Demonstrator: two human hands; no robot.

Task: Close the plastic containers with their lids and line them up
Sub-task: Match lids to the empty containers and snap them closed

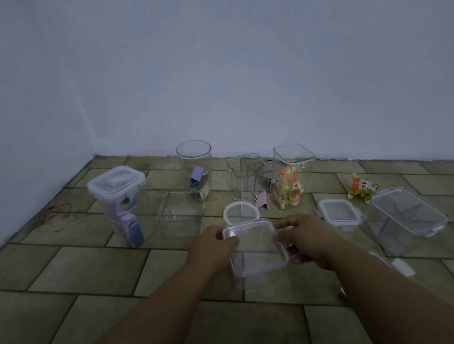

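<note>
A clear square container (259,256) with a lid on top is held between both hands above the tiled floor. My left hand (214,244) grips its left side and my right hand (304,239) grips its right side. A round white lid (240,212) lies just beyond it. A rectangular lid (339,213) lies to the right. A tall lidded container (121,202) stands at the left. Open containers stand behind: a low square one (181,213), a round one (195,158), a square one (246,175) and one (292,175) holding snack packets. A large lidded box (406,218) sits at the right.
A purple binder clip (262,200) lies by the round lid. A snack packet (362,186) lies on the floor at the right. Another lid part (397,264) shows near my right forearm. The blue wall meets the floor just behind the containers.
</note>
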